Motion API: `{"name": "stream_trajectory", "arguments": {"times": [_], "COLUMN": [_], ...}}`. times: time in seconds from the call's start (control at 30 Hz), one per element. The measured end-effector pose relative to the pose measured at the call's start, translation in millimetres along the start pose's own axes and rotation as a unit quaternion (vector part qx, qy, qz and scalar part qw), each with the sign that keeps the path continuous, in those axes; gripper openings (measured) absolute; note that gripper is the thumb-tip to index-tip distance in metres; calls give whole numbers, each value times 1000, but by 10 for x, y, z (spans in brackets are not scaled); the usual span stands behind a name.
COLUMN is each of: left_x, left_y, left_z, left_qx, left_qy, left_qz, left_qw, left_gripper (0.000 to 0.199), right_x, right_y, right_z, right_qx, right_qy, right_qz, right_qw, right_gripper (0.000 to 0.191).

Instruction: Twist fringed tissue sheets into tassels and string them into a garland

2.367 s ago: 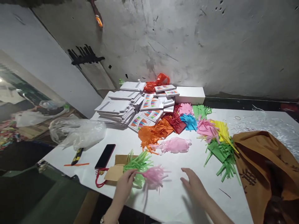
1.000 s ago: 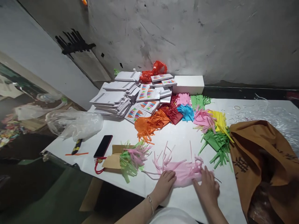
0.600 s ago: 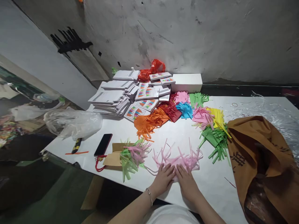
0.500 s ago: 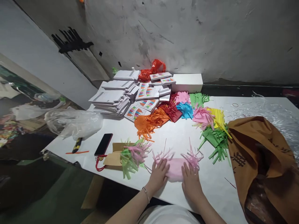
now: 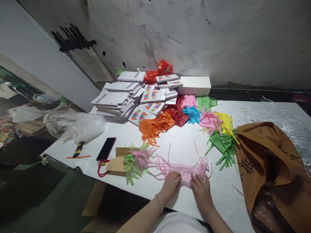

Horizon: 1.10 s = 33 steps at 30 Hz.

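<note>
A pink sheet with fringed ends [image 5: 185,169] lies on the white table in front of me. My left hand [image 5: 173,183], with a bracelet at the wrist, has its fingers bent together at the sheet's near left edge. My right hand [image 5: 201,189] rests on the near right part, fingers a little apart. To the left, green and pink fringed strips [image 5: 136,161] lie over a folded brown card [image 5: 115,164], and the pink fringe reaches towards them.
Fringed bundles in orange [image 5: 155,126], blue [image 5: 192,114] and green [image 5: 222,144] lie beyond. Behind are stacked white packets [image 5: 111,98] and a white box [image 5: 195,85]. A phone [image 5: 106,149] and cutter [image 5: 78,149] are left, a brown bag [image 5: 267,142] right.
My left hand has moved right and towards the near edge, its fingers now bent. The pink fringe on the left is spread out longer, and the sheet looks narrower from front to back.
</note>
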<state>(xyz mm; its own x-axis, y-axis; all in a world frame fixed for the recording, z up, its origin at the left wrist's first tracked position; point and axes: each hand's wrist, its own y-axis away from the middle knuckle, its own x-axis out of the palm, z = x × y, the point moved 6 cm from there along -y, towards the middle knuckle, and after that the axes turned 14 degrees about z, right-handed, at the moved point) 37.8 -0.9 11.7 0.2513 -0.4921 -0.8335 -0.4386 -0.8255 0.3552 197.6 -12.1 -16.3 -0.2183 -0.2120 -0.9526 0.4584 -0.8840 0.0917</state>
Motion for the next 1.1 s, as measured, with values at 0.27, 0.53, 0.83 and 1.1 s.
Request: {"name": "stream_trajectory", "arguments": {"times": [0.27, 0.53, 0.83, 1.1], "left_x": [-176, -226, -148, -155], "left_y": [-236, -475, -451, -351], "left_z": [376, 498, 551, 505], "left_qx": [-194, -282, -299, -254], "left_qy": [27, 51, 52, 65], "left_qz": [52, 100, 99, 3], "left_qw": [979, 953, 948, 965], "left_gripper": [26, 29, 28, 24], "right_x": [-17, -123, -385, -421], "right_y": [-500, -823, -954, -946], "right_z": [-186, -237, -248, -222], "right_qx": [88, 143, 104, 11], "right_qy": [22, 46, 33, -53], "right_qz": [68, 122, 73, -14], "right_qw": [994, 981, 991, 998], "right_gripper": [27, 28, 19, 12]}}
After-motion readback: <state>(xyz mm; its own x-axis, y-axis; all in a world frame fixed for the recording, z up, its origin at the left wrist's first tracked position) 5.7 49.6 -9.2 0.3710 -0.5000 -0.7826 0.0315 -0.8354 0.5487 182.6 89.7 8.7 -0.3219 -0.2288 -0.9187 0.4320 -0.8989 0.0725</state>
